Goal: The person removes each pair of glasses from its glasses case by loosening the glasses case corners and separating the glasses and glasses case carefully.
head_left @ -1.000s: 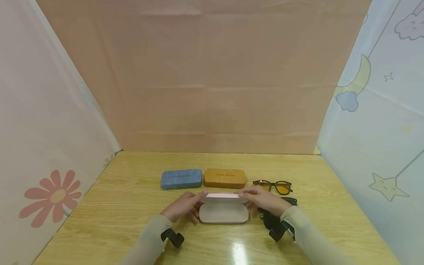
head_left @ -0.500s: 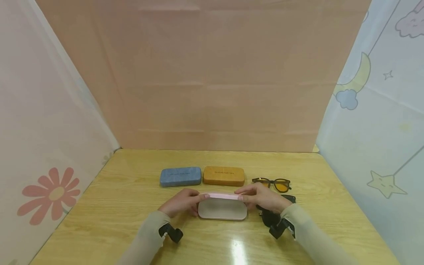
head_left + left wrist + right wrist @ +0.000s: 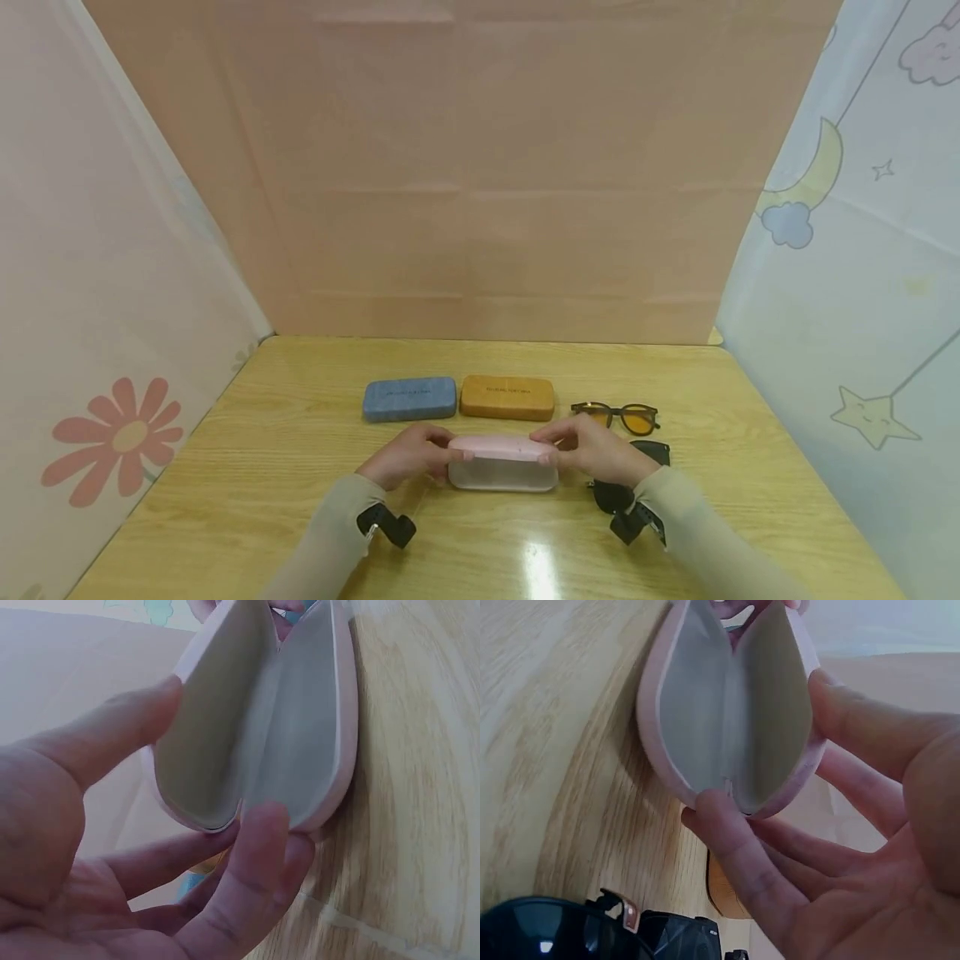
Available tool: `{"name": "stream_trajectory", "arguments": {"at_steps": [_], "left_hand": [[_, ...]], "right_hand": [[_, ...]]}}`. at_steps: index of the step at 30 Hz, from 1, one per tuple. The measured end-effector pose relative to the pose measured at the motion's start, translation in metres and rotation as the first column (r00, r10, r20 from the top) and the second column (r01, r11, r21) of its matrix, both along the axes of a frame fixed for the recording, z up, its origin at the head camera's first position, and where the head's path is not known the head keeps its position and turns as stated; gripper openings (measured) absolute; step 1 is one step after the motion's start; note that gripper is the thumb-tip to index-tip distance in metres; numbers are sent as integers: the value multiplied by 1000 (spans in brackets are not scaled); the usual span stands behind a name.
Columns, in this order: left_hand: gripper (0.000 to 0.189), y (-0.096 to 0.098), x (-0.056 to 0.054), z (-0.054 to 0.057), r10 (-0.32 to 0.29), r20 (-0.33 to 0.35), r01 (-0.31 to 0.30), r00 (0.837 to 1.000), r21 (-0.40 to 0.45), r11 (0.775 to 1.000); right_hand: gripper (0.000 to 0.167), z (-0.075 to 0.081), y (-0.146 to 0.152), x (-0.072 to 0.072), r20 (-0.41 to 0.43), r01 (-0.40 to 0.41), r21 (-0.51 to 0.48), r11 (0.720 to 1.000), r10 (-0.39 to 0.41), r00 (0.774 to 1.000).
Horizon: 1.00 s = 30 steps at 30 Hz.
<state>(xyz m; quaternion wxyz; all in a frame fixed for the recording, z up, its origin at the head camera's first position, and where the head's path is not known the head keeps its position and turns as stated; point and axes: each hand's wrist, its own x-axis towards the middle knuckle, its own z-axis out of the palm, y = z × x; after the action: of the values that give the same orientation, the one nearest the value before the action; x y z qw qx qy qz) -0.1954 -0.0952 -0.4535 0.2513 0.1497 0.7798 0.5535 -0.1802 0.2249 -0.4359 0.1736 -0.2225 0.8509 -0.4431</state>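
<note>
A pink glasses case (image 3: 501, 447) with a pale grey lining stands on the table in front of me, its lid tilted partway down over the base. At its left end my left hand (image 3: 405, 458) grips it, the thumb on the lid's edge and fingertips at the hinge side and base. My right hand (image 3: 600, 454) grips the opposite end in the same way. Both wrist views look into the bare lining (image 3: 296, 735) between the two halves. The lower part of the right hand overlaps black sunglasses (image 3: 611, 497) in the head view.
Behind the pink case lie a blue glasses case (image 3: 408, 400) and an orange-brown glasses case (image 3: 507, 397), side by side and closed. Glasses with orange lenses (image 3: 639, 422) rest to their right. Fabric walls bound the wooden table (image 3: 300, 417) at the back and sides.
The pink case's lid has swung down toward me, from nearly upright to covering part of the base. Both hands have kept hold of its ends.
</note>
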Motion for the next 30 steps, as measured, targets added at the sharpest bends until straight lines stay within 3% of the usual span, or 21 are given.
{"name": "stream_trajectory", "arguments": {"at_steps": [10, 17, 24, 30], "left_hand": [[52, 2, 7, 8, 64, -34, -64, 997, -25, 998], [58, 3, 6, 4, 95, -24, -95, 995, -24, 995], [55, 5, 3, 2, 143, -61, -146, 988, -59, 988], [53, 11, 5, -6, 188, -114, -201, 975, -107, 974]], "right_hand": [[41, 0, -1, 3, -38, 11, 26, 1000, -10, 999], [42, -5, -4, 3, -77, 16, 44, 999, -12, 997], [41, -3, -6, 3, -112, 27, 33, 999, -23, 993], [36, -14, -11, 3, -219, 85, 135, 987, -54, 974]]}}
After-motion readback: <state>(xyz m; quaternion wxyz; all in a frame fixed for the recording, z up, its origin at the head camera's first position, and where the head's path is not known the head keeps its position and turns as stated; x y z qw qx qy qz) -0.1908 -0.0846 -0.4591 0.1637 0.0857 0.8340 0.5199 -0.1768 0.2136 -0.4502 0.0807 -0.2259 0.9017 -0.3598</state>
